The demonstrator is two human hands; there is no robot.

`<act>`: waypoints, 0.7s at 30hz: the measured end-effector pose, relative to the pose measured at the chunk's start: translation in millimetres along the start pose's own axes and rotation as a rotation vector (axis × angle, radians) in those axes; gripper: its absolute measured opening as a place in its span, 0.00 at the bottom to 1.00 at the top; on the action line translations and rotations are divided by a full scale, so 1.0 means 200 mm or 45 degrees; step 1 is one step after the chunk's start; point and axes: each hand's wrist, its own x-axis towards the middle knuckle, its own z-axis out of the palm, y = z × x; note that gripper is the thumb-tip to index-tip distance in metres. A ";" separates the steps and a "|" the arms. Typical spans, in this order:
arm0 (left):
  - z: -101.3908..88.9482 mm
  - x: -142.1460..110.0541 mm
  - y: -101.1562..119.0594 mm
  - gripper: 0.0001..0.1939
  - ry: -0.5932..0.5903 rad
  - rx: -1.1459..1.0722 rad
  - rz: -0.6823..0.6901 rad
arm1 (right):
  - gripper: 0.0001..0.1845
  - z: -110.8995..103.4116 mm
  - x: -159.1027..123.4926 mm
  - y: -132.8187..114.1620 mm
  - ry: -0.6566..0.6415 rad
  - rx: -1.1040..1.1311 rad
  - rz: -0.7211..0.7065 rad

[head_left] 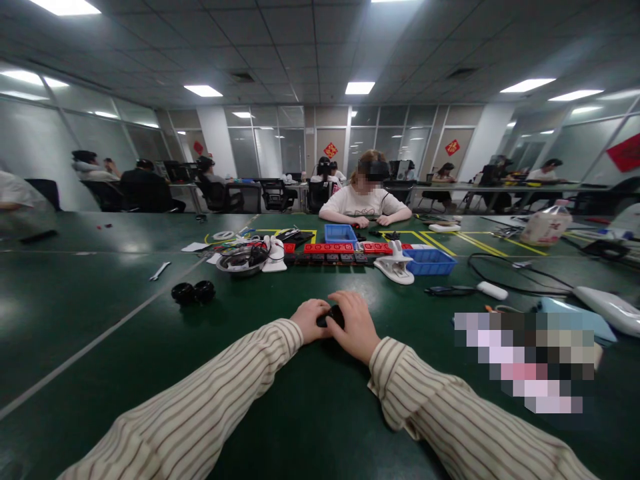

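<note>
A small black rounded object (336, 315) rests on the green table between my two hands, partly covered by them. My left hand (311, 320) curls against its left side. My right hand (354, 323) arches over it from the right, fingers bent around it. Its exact kind cannot be made out. To the left, a pair of black round pieces (193, 292) stands on the table, apart from my hands.
Beyond my hands lie a metal bowl (241, 261) of wires, a red strip of blocks (330, 249), a white clamp stand (397, 265) and a blue bin (431, 261). A wrench (160, 271) lies left; cables and a bottle (546, 223) are right. A person sits opposite.
</note>
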 end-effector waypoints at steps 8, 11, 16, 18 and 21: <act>-0.01 0.00 0.01 0.19 -0.004 -0.004 -0.009 | 0.13 0.05 0.00 0.05 -0.015 -0.078 0.170; -0.01 0.00 0.01 0.19 -0.005 0.004 -0.004 | 0.09 0.05 0.00 0.05 -0.042 -0.064 0.129; -0.01 0.00 0.01 0.19 -0.004 0.012 0.009 | 0.09 0.03 0.01 0.03 -0.084 -0.002 0.013; 0.00 0.00 0.00 0.20 0.000 0.008 0.012 | 0.12 0.02 0.00 0.03 -0.112 0.035 -0.055; 0.01 0.00 -0.01 0.20 0.003 0.001 0.013 | 0.16 0.01 0.00 0.03 -0.148 0.085 -0.140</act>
